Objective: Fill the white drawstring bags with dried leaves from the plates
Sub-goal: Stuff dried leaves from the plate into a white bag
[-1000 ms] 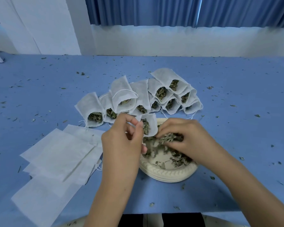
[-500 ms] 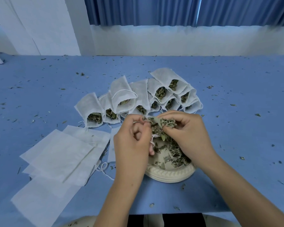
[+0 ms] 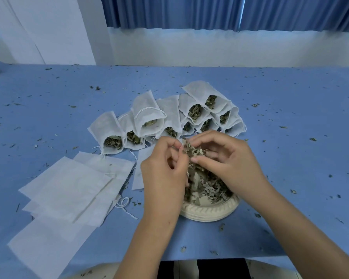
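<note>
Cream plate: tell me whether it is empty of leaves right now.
No: a heap of dried leaves lies in the cream plate, covering most of its inside.

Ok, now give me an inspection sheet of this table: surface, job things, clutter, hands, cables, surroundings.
Surface: table under a blue cloth.
Job's things: filled bags lie in a row with their open mouths showing leaves; flat empty bags are stacked at the left; a cream plate holds dried leaves.
Clutter: leaf crumbs are scattered over the cloth.
Hands: the left hand pinches a bag, mostly hidden behind it; the right hand pinches a tuft of leaves at its mouth, above the plate.
Cables: nothing seen.
Surroundings: blue curtain above a white wall.
</note>
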A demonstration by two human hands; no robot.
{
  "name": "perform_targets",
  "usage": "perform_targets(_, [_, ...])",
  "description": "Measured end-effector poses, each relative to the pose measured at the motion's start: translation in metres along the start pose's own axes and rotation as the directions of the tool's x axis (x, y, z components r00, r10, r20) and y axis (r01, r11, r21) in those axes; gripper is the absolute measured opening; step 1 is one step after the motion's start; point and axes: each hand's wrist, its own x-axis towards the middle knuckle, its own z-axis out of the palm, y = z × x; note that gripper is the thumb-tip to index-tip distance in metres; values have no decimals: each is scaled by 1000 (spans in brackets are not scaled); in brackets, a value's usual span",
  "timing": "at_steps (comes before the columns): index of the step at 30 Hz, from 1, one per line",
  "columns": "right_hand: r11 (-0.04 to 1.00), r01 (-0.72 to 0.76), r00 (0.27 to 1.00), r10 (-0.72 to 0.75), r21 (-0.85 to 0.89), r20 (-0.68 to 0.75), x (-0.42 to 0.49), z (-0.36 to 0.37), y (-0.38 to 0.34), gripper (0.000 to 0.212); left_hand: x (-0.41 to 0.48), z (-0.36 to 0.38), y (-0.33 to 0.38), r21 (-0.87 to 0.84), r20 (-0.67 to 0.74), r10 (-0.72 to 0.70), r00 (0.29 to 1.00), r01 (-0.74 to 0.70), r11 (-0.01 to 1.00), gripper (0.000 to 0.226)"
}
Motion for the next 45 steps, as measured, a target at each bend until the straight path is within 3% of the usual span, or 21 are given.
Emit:
perform_targets(3, [997, -11, 993, 2, -73, -118, 2, 1, 5, 33, 0, 2, 1, -25, 22, 18, 1000, -18, 1000, 28])
perform_targets(7, [827, 92, 987, -150, -554, -60, 5, 5, 6, 32, -1, 8, 3, 8, 44, 79, 996, -79, 997, 21])
perform_targets(9, [884, 7, 1000, -7, -468, 2, 6, 0, 1, 31, -1, 8, 1, 18, 28, 65, 997, -66, 998, 19])
perform_targets(11, [949, -154, 973, 194, -274, 125, 6, -7, -7, 39, 1, 7, -1, 16, 4, 40, 999, -40, 999, 21])
perform_targets(12, [954, -182, 960, 225, -238, 168, 5, -10, -8, 44, 1, 6, -2, 17, -3, 32, 999, -32, 999, 22])
perform_targets(13, [959, -175, 964, 213, -223, 160, 4, -11, -9, 47, 1, 6, -2, 19, -6, 27, 1000, -27, 999, 22])
perform_targets(17, [990, -92, 992, 82, -111, -99, 4, -4, -7, 37, 0, 8, 3, 4, 13, 37, 999, -37, 999, 22])
perform_targets(19, [985, -31, 980, -4, -172, -201, 5, 0, -5, 27, 0, 9, 6, -8, 31, 47, 998, -47, 999, 18])
perform_targets(23, [801, 100, 978, -188, -590, -89, 7, 4, 1, 19, -1, 11, 9, -5, 71, 82, 994, -82, 997, 17])
perform_targets(25, [829, 60, 996, -88, -557, -25, 6, 0, 0, 26, -2, 10, 8, 14, 55, 85, 995, -86, 996, 16])
perform_targets(28, [941, -59, 997, 73, -334, 32, 3, -14, -4, 42, -1, 5, 5, 20, 18, 43, 999, -43, 999, 18])
perform_targets(32, [995, -26, 990, 13, -92, -142, -1, -12, -5, 16, -1, 5, 6, 20, 5, 32, 999, -32, 999, 20])
perform_targets(34, [990, 35, 981, -60, -135, -187, -4, -2, -4, 15, -4, 8, 9, -8, 7, 34, 999, -34, 999, 19])
perform_targets(37, [903, 110, 978, -172, -415, -116, -3, 8, 0, 14, -6, 12, 11, -42, 2, 48, 999, -48, 998, 18])
perform_targets(39, [907, 81, 989, -124, -413, -79, -1, 4, 1, 21, -7, 11, 12, -35, 3, 57, 998, -57, 998, 18])
perform_targets(42, [941, 32, 985, -88, -337, -152, -2, -11, -3, 30, -5, 6, 11, -42, -11, 27, 1000, -27, 999, 17])
perform_targets(45, [874, 83, 985, -145, -479, -94, -6, -14, -8, 35, -3, 4, 11, -115, 26, -23, 999, 26, 993, 20])
